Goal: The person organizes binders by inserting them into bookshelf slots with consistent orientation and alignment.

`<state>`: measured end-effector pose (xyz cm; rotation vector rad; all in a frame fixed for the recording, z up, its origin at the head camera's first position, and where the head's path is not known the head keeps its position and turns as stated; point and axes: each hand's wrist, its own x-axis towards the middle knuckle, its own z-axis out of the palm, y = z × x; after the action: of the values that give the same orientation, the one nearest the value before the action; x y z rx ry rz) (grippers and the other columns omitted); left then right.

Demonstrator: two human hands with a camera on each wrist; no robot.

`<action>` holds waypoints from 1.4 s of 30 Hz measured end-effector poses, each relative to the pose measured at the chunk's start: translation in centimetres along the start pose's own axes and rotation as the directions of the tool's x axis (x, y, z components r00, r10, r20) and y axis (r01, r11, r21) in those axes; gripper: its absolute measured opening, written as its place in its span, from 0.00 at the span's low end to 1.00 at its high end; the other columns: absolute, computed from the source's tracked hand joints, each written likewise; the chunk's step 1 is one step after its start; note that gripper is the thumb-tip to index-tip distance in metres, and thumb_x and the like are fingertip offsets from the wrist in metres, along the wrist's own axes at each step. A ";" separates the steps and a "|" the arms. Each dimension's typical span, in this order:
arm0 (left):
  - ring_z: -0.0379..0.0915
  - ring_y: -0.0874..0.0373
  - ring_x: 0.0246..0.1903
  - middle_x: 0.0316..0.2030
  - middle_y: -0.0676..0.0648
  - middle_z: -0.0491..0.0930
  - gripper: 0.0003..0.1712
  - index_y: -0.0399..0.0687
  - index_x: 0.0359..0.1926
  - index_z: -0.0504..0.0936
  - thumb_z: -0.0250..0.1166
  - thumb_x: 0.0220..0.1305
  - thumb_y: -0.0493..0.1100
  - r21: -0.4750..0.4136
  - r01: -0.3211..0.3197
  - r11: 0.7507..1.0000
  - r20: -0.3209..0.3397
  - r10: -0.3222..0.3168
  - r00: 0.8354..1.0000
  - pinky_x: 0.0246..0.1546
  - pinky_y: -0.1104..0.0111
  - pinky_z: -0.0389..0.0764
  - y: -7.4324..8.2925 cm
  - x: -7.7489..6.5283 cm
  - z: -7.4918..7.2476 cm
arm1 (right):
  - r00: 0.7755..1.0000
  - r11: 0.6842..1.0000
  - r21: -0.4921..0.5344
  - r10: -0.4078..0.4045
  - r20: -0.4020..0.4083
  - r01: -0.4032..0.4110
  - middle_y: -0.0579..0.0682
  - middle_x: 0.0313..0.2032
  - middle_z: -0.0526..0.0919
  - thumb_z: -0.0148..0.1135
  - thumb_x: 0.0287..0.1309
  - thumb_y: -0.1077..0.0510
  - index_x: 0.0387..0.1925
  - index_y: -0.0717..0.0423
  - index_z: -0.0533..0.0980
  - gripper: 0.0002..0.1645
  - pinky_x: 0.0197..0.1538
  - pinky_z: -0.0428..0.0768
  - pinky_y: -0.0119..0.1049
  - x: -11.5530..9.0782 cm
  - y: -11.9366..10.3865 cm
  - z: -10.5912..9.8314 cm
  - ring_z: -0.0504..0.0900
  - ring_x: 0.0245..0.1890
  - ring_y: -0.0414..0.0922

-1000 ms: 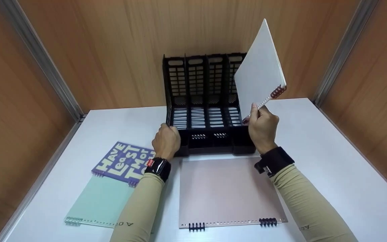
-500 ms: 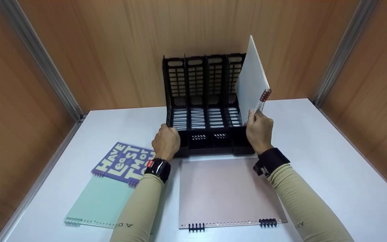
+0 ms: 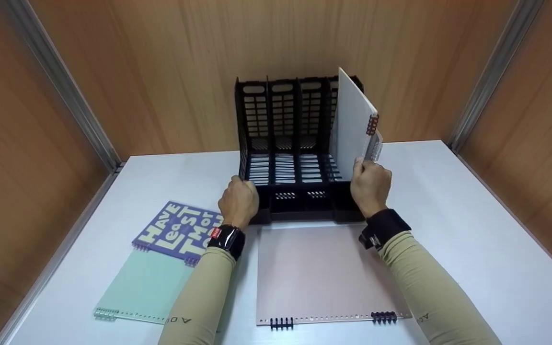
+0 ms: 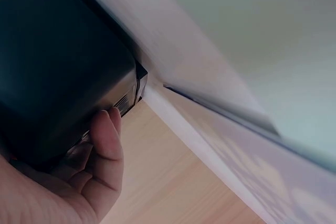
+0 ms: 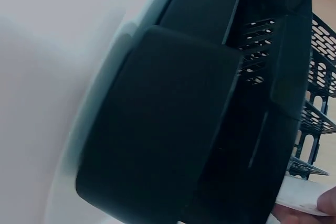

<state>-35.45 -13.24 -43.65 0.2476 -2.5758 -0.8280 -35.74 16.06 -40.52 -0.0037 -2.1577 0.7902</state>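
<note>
A black file organizer (image 3: 304, 214) with upright dividers stands at the back of the white table. My left hand (image 3: 238, 202) grips its front left corner; in the left wrist view, curled fingers (image 4: 107, 145) wrap the organizer's edge (image 4: 63, 66). With my right hand (image 3: 371, 188) I hold a white notebook (image 3: 351, 127) with dark red binding rings by its ringed edge. The notebook stands upright in the rightmost compartment, its rings facing me. In the right wrist view the organizer's front (image 5: 157, 124) hides most of that hand, and only fingers (image 5: 328, 203) on the notebook show.
A pink notebook (image 3: 326, 273) with black rings lies in front of the organizer. On the left, a purple lettered notebook (image 3: 176, 230) overlaps a mint green notebook (image 3: 142, 282). Wood-grain panels (image 3: 185, 62) close off the back and sides of the table (image 3: 458, 215).
My right hand has moved left and lowered the white notebook from a tilted position into the rightmost compartment, turning it more upright. My left hand has kept its grip on the organizer.
</note>
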 end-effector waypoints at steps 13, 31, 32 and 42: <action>0.82 0.34 0.42 0.41 0.33 0.83 0.22 0.35 0.44 0.76 0.43 0.74 0.49 0.000 0.009 1.000 0.007 -0.009 1.000 0.40 0.41 0.79 0.0 -0.1 -0.1 | 0.994 0.994 -0.039 0.101 0.035 -0.099 0.63 0.23 0.85 0.60 0.71 0.54 0.21 0.65 0.83 0.24 0.33 0.75 0.57 0.4 0.5 0.3 0.84 0.28 0.64; 0.82 0.34 0.42 0.41 0.33 0.83 0.23 0.36 0.42 0.76 0.42 0.75 0.49 0.004 0.001 1.000 0.008 -0.001 1.000 0.40 0.41 0.79 0.1 -0.1 -0.2 | 0.983 0.983 -0.004 0.184 0.023 -0.184 0.62 0.23 0.85 0.63 0.70 0.52 0.18 0.62 0.80 0.25 0.30 0.74 0.58 0.2 0.8 1.2 0.85 0.27 0.64; 0.82 0.34 0.42 0.41 0.33 0.83 0.23 0.36 0.42 0.76 0.41 0.75 0.50 0.005 0.002 1.000 0.012 -0.002 1.000 0.41 0.41 0.79 0.1 -0.1 -0.2 | 0.981 0.981 -0.003 0.191 0.023 -0.191 0.61 0.23 0.85 0.63 0.70 0.52 0.18 0.62 0.81 0.25 0.30 0.73 0.58 0.1 0.9 1.2 0.85 0.26 0.63; 0.82 0.35 0.43 0.43 0.34 0.83 0.24 0.36 0.45 0.76 0.40 0.75 0.50 -0.005 0.010 1.000 0.027 -0.010 1.000 0.42 0.42 0.79 0.0 -0.1 -0.2 | 0.985 0.987 -0.032 0.162 0.059 -0.160 0.61 0.23 0.86 0.67 0.66 0.54 0.23 0.64 0.84 0.20 0.34 0.75 0.55 -0.7 1.3 1.3 0.85 0.27 0.62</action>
<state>-35.29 -13.36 -43.55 0.2496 -2.5985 -0.8473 -36.50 16.20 -42.35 -0.1715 -2.2469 0.8629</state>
